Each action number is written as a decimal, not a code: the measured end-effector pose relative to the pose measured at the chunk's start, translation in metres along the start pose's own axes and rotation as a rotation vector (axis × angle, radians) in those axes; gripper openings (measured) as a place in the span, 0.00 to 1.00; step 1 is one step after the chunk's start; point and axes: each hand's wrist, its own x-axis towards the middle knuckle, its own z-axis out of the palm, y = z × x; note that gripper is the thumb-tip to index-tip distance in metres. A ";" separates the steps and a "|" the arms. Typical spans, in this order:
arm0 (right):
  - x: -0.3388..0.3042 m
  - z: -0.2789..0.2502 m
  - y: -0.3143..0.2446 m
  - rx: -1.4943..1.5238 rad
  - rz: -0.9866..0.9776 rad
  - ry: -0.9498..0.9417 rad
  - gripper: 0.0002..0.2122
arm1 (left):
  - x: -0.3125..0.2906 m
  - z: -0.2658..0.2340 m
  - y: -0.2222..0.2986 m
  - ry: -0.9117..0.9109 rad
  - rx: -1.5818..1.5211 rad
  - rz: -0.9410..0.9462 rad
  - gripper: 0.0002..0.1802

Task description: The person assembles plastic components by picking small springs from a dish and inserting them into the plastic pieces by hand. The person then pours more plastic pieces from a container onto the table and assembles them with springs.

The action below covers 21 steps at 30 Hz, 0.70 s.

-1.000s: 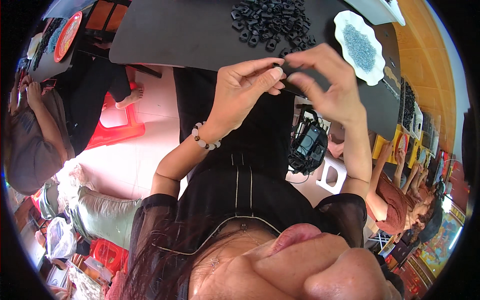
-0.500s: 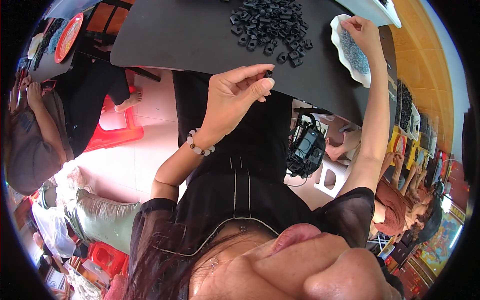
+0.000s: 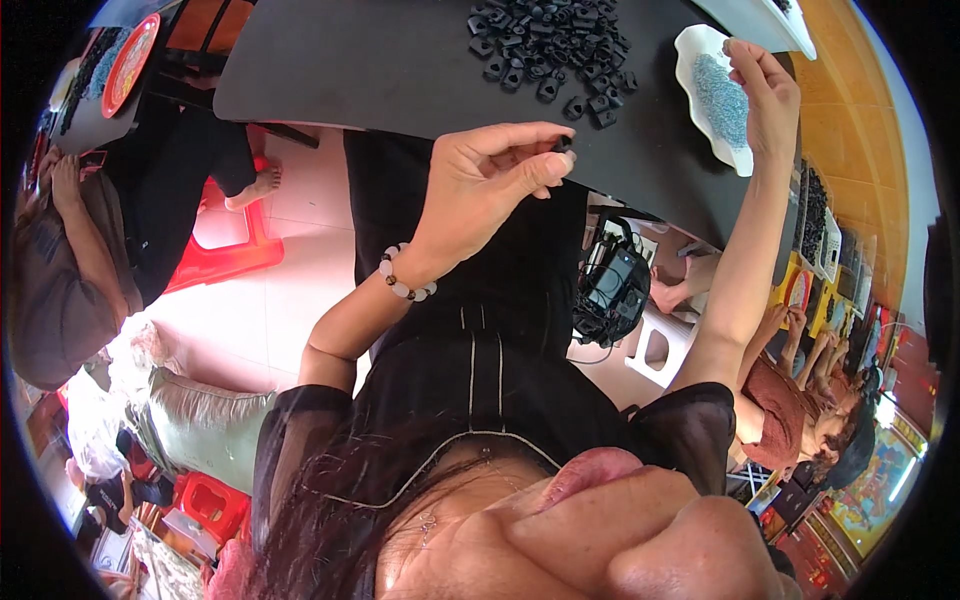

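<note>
My left hand (image 3: pixel 500 175) is in front of the table's near edge, with a small black plastic piece (image 3: pixel 562 145) pinched between thumb and fingertips. A bead bracelet circles that wrist. At the right, my right hand (image 3: pixel 768 90) is over the far right rim of a white wavy-edged dish (image 3: pixel 690 95). Its thumb and forefinger are pressed together, and what is between them is too small to make out. Many tiny bluish pieces (image 3: pixel 722 100) lie in the dish. A heap of similar black plastic pieces (image 3: pixel 550 45) is spread on the dark table, left of the dish.
The dark tabletop (image 3: pixel 340 70) has a curved near edge. A white container (image 3: pixel 770 20) stands behind the dish. Below the table hangs a black bag with a device and cables (image 3: pixel 610 285). Other people sit at left and right; a red stool (image 3: pixel 235 250) is at left.
My right hand has come up from the bluish pieces and moved right, to the dish's rim. My left hand, still pinching the black piece, has shifted slightly right. The view has shifted a little.
</note>
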 end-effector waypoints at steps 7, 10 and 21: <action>-0.089 0.082 -0.060 0.596 0.017 -0.358 0.06 | -0.001 0.003 -0.002 -0.047 0.020 0.015 0.15; -0.110 0.099 -0.068 0.671 0.031 -0.395 0.04 | -0.002 0.002 0.000 -0.073 -0.001 -0.001 0.15; -0.130 0.116 -0.076 0.597 0.127 -0.424 0.06 | -0.008 -0.005 -0.010 -0.010 -0.004 0.081 0.12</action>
